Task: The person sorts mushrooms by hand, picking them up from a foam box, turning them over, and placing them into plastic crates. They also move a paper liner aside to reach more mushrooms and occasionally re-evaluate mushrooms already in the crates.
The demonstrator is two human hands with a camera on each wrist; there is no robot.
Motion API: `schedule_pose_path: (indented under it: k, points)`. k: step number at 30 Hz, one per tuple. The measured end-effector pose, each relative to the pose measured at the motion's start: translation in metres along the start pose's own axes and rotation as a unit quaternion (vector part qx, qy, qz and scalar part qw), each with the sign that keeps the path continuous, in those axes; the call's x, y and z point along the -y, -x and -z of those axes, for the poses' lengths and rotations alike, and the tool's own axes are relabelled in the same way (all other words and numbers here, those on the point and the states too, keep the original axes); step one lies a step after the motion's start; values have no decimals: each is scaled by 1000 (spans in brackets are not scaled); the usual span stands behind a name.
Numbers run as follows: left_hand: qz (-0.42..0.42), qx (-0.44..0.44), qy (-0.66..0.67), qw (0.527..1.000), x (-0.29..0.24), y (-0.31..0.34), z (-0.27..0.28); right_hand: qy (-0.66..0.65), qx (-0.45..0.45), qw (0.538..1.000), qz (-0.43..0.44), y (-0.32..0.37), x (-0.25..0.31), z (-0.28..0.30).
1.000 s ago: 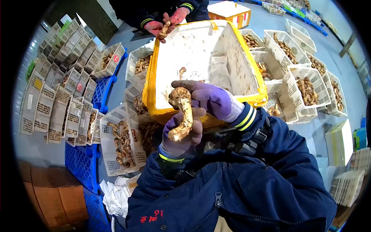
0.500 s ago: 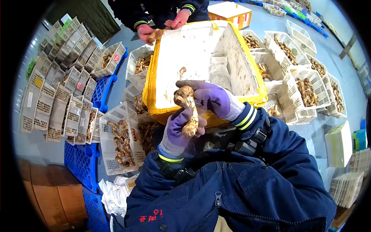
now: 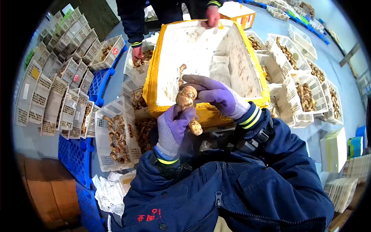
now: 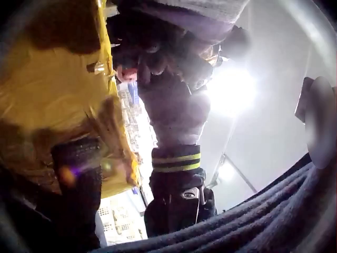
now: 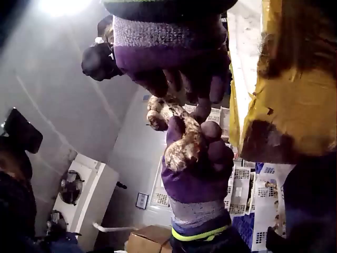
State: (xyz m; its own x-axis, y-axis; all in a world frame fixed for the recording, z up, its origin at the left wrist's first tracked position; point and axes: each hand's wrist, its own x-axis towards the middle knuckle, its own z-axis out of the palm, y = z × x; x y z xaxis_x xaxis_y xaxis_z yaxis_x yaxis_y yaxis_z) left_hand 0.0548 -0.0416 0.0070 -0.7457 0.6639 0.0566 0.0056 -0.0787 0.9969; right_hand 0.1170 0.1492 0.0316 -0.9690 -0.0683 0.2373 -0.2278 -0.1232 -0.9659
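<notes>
In the head view a brown, knobbly mushroom (image 3: 186,96) with a thick curved stem is held in front of the near wall of a yellow-taped foam box (image 3: 208,120). My left hand (image 3: 172,129), in a purple and grey glove, grips its stem. My right hand (image 3: 216,96), gloved alike, has its fingers at the mushroom's upper end. The right wrist view shows the mushroom (image 5: 184,150) lying across the left palm (image 5: 197,174), with the right hand's fingers (image 5: 187,84) near its other end. Inside the box, against its left side, is another mushroom (image 3: 182,71).
Baskets of mushrooms flank the box, including one at left (image 3: 116,135) and one at right (image 3: 305,96). Stacked baskets (image 3: 50,96) and blue pallets (image 3: 75,154) stand farther left. Across the box, another person's hand (image 3: 137,54) reaches into a basket; the other (image 3: 212,16) is at the far rim.
The mushroom in my hands has turned, its cap now nearer the camera and its stem end pointing down-right. The other person's hands have parted, one moving to the left basket.
</notes>
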Motion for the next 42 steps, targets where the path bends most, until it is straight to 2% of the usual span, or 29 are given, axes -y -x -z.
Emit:
schedule_pose_path:
  k: [3, 4, 5, 7, 9, 11, 14, 17, 18, 19, 20, 22, 23, 24, 25, 26, 27, 28, 29, 31, 32, 33, 34, 35, 36, 37, 39, 40, 42]
  points:
    - [-60, -62, -53, 995, 13, -6, 21, -33, -5, 998, -52, -6, 18, 8]
    - [-54, -97, -179, 978, 3, -7, 32, -5, -11, 998, -56, -9, 24, 13]
    - [-74, -123, -21, 989, 10, -9, 44, 87, 9, 995, -53, -14, 37, 22]
    - [-112, -157, -228, 954, -13, -11, 91, 130, 41, 988, -77, -27, 50, 37]
    - [-139, -289, -155, 934, 12, -17, 142, 205, 63, 971, -106, -42, 47, 55]
    - [-24, -287, -25, 957, 43, -17, 209, 346, 93, 922, -145, -60, 44, 67]
    - [199, -269, 3, 942, 120, -22, 293, 400, 172, 881, -185, -87, 9, 91]
    - [242, -267, 29, 932, 190, -37, 307, 421, 186, 856, -235, -108, -27, 93]
    - [262, -258, 26, 929, 215, -43, 314, 351, 167, 869, -307, -113, -37, 93]
    - [290, -237, 6, 927, 246, -52, 330, 422, 176, 820, -345, -124, -31, 84]
    - [317, -212, -13, 924, 274, -61, 345, 419, 226, 852, -220, -123, -52, 100]
    - [295, -188, 228, 909, 277, -80, 326, 405, 232, 858, -213, -125, -60, 109]
    - [237, -128, 136, 953, 332, -90, 358, 397, 191, 835, -330, -133, -47, 100]
    - [167, -83, 44, 981, 339, -106, 360, 368, 211, 872, -245, -132, -63, 111]
    - [164, -138, 160, 964, 345, -112, 361, 371, 201, 852, -309, -129, -65, 125]
    - [150, -193, 272, 931, 306, -125, 334, 387, 211, 839, -318, -134, -64, 129]
    - [128, -185, 286, 932, 278, -129, 320, 402, 223, 826, -326, -137, -66, 136]
    - [125, -172, 226, 951, 257, -132, 310, 417, 223, 817, -331, -138, -74, 144]
    - [121, -161, 166, 965, 237, -136, 300, 436, 201, 785, -392, -146, -75, 141]
    - [78, -154, 72, 982, 157, -132, 250, 410, 243, 742, -472, -160, -98, 160]
    - [64, -194, -70, 976, 112, -123, 216, 395, 263, 742, -473, -163, -113, 173]
    - [34, -181, -96, 978, 83, -113, 192, 346, 268, 733, -521, -166, -134, 189]
    - [-61, -140, -337, 929, 67, -103, 180, 319, 249, 724, -558, -169, -154, 208]
    - [-72, -164, -433, 883, 56, -95, 164, 293, 231, 713, -593, -173, -168, 221]
    - [-108, -194, -246, 944, 56, -90, 145, 388, 248, 656, -598, -181, -176, 213]
    - [-158, -213, -52, 963, 56, -84, 126, 479, 263, 592, -593, -189, -185, 204]
    - [-185, -122, -300, 928, 52, -83, 112, 587, 343, 568, -464, -171, -252, 244]
    - [-160, -122, -316, 927, 51, -84, 108, 641, 371, 545, -393, -162, -286, 265]
    - [-110, -117, -344, 925, 49, -86, 104, 613, 282, 550, -491, -152, -295, 250]
